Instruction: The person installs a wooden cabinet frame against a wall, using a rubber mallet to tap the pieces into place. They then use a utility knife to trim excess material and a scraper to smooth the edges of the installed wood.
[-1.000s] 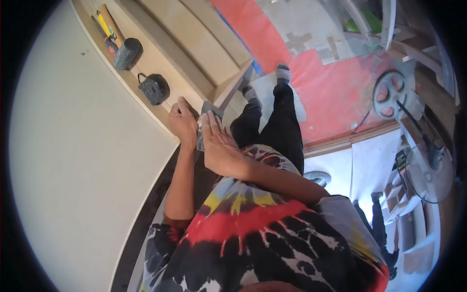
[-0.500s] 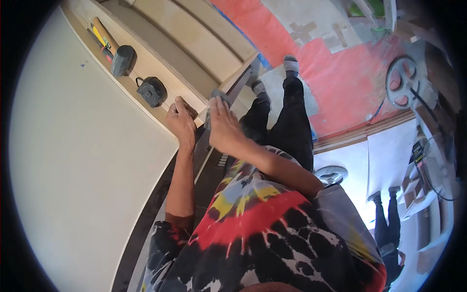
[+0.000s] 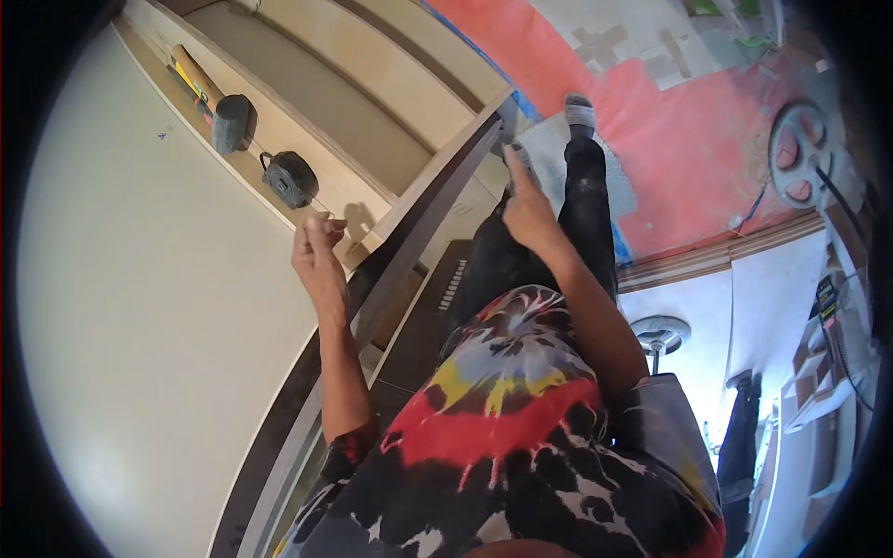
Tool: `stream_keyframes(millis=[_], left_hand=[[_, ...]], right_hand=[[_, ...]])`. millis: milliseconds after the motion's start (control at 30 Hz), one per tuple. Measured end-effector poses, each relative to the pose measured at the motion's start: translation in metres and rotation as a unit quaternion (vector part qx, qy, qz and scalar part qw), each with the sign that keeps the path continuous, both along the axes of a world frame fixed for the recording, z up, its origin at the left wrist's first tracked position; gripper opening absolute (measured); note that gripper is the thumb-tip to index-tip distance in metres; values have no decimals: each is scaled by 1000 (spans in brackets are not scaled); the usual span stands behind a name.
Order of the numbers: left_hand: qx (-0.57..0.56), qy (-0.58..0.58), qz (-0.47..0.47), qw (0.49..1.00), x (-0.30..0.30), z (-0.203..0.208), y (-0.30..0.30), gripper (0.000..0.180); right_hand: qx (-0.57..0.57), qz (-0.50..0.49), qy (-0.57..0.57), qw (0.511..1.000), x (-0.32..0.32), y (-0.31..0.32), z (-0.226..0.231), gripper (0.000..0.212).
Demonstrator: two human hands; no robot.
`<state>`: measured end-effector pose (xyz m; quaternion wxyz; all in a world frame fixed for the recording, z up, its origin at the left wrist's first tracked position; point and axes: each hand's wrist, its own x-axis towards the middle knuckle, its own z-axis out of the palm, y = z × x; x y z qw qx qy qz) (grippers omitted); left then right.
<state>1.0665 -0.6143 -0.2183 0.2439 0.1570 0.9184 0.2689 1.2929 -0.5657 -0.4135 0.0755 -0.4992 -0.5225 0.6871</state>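
My left hand [image 3: 318, 256] is raised over the front corner of a pale wooden frame with long compartments [image 3: 377, 197], its fingers curled in. Whether anything sits inside those fingers is hidden. Off to the right of the frame, above my dark trousers, my right hand [image 3: 530, 212] points away from me with fingers together. Along its fingertips shows a dark grey flat piece [image 3: 509, 160], like sandpaper, seen nearly edge-on. A black tape measure [image 3: 289, 179] lies on the frame's ledge just beyond my left hand. Farther along rests a mallet with a dark head [image 3: 233, 123] and wooden handle.
A yellow-and-black hand tool [image 3: 188, 86] lies by the mallet handle. To my left spreads a large pale panel [image 3: 139, 325]. Red floor covering [image 3: 688, 149] lies ahead, with a grey spoked wheel base [image 3: 798, 153] at right. Another person's dark-clothed legs [image 3: 739, 437] show lower right.
My right hand has left the frame's corner and swung right with the grey piece. My left hand has lifted from the wood and shifted slightly left and nearer. The view has turned a little.
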Motion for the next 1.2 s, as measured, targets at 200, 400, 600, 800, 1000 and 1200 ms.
stream_keyframes(millis=[200,400,600,800,1000,1200], left_hand=[[-198,120,-149,961,51,5,14,27],[-184,103,-92,973,43,-7,18,22],[-126,95,-120,980,50,1,-1,22],[-168,97,-221,956,50,17,-6,34],[-149,87,-266,948,38,20,-21,41],[-162,83,-256,949,35,17,-18,36]], right_hand=[[-157,-7,39,987,41,7,-32,72],[16,22,116,993,-26,3,48,81],[120,110,174,971,-63,-31,99,74],[39,155,41,986,-96,-2,30,74],[42,207,97,973,-70,-8,159,73],[64,220,26,973,-91,-4,141,70]])
